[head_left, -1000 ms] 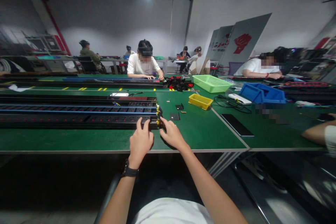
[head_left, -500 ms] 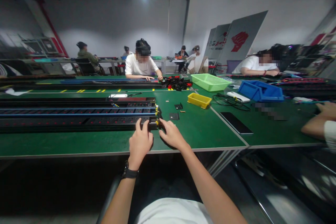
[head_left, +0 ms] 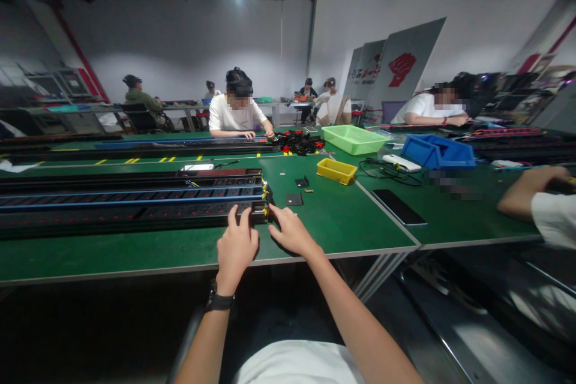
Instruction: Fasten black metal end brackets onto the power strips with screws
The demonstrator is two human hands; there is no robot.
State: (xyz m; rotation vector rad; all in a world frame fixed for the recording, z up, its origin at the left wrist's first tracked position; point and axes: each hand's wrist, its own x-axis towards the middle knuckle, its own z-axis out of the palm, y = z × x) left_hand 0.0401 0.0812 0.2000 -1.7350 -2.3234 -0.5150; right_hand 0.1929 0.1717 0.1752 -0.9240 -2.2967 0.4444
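Long black power strips (head_left: 180, 213) with rows of sockets and red marks lie side by side on the green table, a blue strip running along them. My left hand (head_left: 237, 243), with a black watch on the wrist, rests its spread fingertips on the near power strip close to its right end. At that end, yellow-and-black parts (head_left: 265, 211) show. My right hand (head_left: 291, 231) reaches them with its index finger stretched out and thumb apart; its other fingers are partly hidden. Two small black plates (head_left: 294, 199) lie beyond my right hand.
A yellow tray (head_left: 336, 171), a green basket (head_left: 354, 140) and a blue bin (head_left: 437, 152) stand at the right. Near them are a black cable (head_left: 387, 171) and a phone (head_left: 398, 207). Across the table a co-worker (head_left: 238, 109) works beside black-and-red parts (head_left: 299, 142). Another person's arm (head_left: 524, 192) rests at right.
The whole view has shifted slightly, so things sit a little further left. Both hands keep nearly the same pose at the power strip's end.
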